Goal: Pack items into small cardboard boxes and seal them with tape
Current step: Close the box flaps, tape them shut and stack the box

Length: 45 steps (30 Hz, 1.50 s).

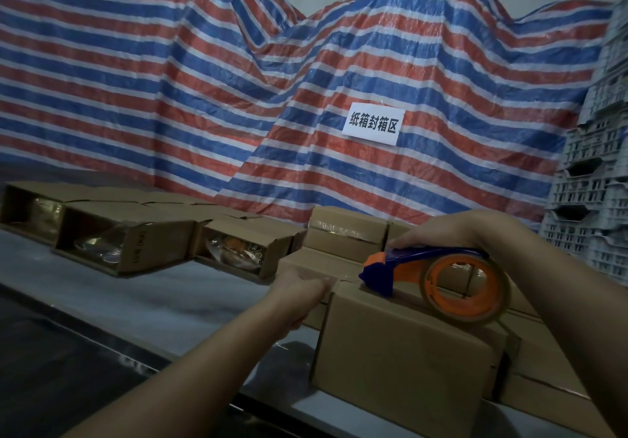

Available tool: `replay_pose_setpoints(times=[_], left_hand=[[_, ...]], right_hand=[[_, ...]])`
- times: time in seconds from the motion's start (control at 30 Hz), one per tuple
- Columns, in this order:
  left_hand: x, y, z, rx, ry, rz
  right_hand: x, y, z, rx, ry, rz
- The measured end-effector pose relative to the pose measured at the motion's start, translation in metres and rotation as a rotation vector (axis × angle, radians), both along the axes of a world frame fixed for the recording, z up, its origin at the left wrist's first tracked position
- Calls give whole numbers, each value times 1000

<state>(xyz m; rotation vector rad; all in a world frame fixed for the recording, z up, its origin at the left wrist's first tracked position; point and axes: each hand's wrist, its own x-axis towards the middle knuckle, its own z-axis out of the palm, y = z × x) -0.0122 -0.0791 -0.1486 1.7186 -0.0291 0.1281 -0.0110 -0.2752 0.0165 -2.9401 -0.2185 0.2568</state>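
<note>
A closed cardboard box (404, 352) stands on the grey worktop (163, 301), nearest the person, and serves as the landmark here. On its top sits a blue and orange tape dispenser (431, 274) carrying a roll of clear tape (465, 288), its blue nose pressed to the box's top near the far left corner. The right hand (452, 230) lies over the dispenser's handle, fingers curled round it. The left hand (299, 288) is at the box's left top edge, fingers bent over the corner where a strip of tape shows; how firmly it grips cannot be told. The two hands are apart, one at each end of the dispenser.

Behind and to the right of this box lie more closed boxes (346, 230), packed close. To its left, farther off, stand open boxes (125, 244) with plastic-wrapped items inside. Beyond everything hangs a striped tarp (204, 80) bearing a white paper sign (373, 124); right of it rise stacked white crates (591, 199).
</note>
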Motion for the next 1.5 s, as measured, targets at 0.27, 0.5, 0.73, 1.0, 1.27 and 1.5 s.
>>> replay_pose_setpoints(times=[0.27,0.5,0.73,1.0,1.27,1.5], left_hand=[[1,-10,-13,-35,162,-99],[-2,-12,-18,-101,148,-119],[-1,-12,27,121,7,-104],[-4,-13,32,264,83,-158],[2,-12,31,319,80,-183],[2,-12,31,309,87,-178]], right_hand=[[-1,0,-1,41,-5,-44],[0,-1,-1,27,-24,-34],[5,-4,-2,12,-47,-9],[2,-6,4,16,18,-114],[-1,-17,8,16,27,-186],[-2,-23,12,-18,59,-198]])
